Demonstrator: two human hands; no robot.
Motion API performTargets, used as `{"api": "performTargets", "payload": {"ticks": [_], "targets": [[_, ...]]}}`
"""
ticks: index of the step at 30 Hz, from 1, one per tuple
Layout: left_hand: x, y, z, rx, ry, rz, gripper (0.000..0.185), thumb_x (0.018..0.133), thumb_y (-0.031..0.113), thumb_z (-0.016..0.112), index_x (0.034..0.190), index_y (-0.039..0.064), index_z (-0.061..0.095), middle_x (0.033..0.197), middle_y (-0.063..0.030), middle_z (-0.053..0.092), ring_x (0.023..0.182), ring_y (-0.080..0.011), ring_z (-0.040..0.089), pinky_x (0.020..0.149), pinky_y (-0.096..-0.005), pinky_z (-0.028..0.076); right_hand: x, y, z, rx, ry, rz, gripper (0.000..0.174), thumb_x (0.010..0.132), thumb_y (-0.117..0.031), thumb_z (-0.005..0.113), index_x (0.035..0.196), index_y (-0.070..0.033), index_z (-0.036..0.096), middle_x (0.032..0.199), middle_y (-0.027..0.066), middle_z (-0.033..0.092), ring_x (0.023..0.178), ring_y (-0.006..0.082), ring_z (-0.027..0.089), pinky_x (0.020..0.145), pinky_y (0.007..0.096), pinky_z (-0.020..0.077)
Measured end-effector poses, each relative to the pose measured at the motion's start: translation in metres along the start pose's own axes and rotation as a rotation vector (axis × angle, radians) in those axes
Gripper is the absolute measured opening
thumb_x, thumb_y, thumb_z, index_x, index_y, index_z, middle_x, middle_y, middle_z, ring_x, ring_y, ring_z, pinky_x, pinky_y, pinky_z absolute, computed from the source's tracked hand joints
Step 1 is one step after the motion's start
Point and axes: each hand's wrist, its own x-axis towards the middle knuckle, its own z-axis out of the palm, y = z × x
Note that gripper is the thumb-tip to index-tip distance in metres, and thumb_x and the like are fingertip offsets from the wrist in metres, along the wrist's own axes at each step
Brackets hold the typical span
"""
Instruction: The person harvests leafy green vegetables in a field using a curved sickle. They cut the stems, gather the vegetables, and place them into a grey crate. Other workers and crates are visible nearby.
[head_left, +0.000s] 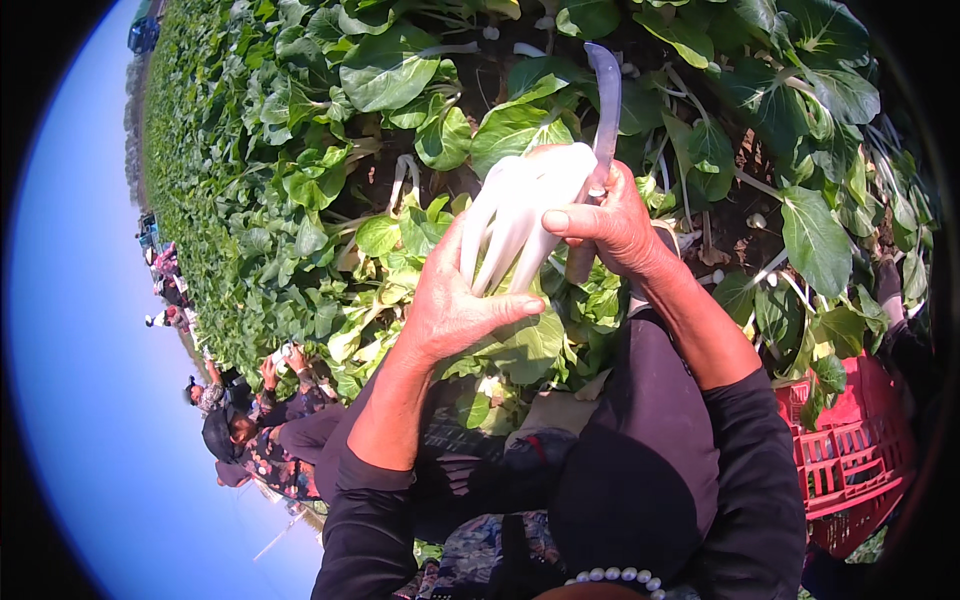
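My left hand (450, 300) is closed around a head of bok choy (514, 206). Its white stalks and trimmed base point away from me, and its green leaves hang down towards my lap. A knife with a curved blade (606, 90) is in my right hand (619, 221), the blade pointing up and away along the base's right side. The thumb of that hand rests against the white stalks. Part of the knife's handle (580, 261) shows below the fingers; the rest is hidden by the hand.
Standing bok choy plants (285, 135) fill the field at the left. Cut plants (817, 232) lie over the soil at the right, beside a red plastic crate (847, 457). A co-worker in a dark cap (262, 442) works at the left; more people (169, 289) are farther off.
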Motion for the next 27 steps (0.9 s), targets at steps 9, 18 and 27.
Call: {"api": "performTargets", "payload": {"ticks": [9, 18, 27], "targets": [[0.052, -0.02, -0.014, 0.043, 0.188, -0.067, 0.051, 0.062, 0.006, 0.078, 0.108, -0.001, 0.056, 0.093, -0.0069, 0.065, 0.083, -0.012, 0.06, 0.078, -0.0282, 0.05, 0.058, 0.002, -0.052, -0.489, 0.137, 0.073, 0.061, 0.085, -0.058, 0.055, 0.102, 0.001, 0.056, 0.083, 0.0064, 0.057, 0.077, 0.0145, 0.055, 0.066, 0.0294, 0.044], [0.132, 0.049, -0.047, 0.947, -0.245, 0.301, 0.054, 0.061, 0.006, 0.068, 0.111, 0.009, 0.051, 0.084, -0.0165, 0.065, 0.079, -0.0383, 0.062, 0.066, -0.041, 0.051, 0.026, -0.013, -0.151, -0.807, 0.496, 0.014, 0.028, 0.097, -0.025, 0.044, 0.099, 0.0, 0.058, 0.07, 0.0039, 0.056, 0.058, 0.0092, 0.049, 0.052, 0.0237, 0.0397], [0.251, 0.101, 0.1, 1.654, -0.598, 0.724, 0.064, 0.081, 0.013, 0.06, 0.138, 0.011, 0.033, 0.082, -0.0081, 0.069, 0.08, -0.0231, 0.068, 0.063, -0.0354, 0.053, 0.026, -0.01, -0.176, -0.738, 0.803, 0.15, 0.028, 0.093, -0.026, 0.042, 0.1, -0.006, 0.059, 0.063, 0.0023, 0.05, 0.052, 0.0108, 0.043, 0.049, 0.0263, 0.0361]]}}
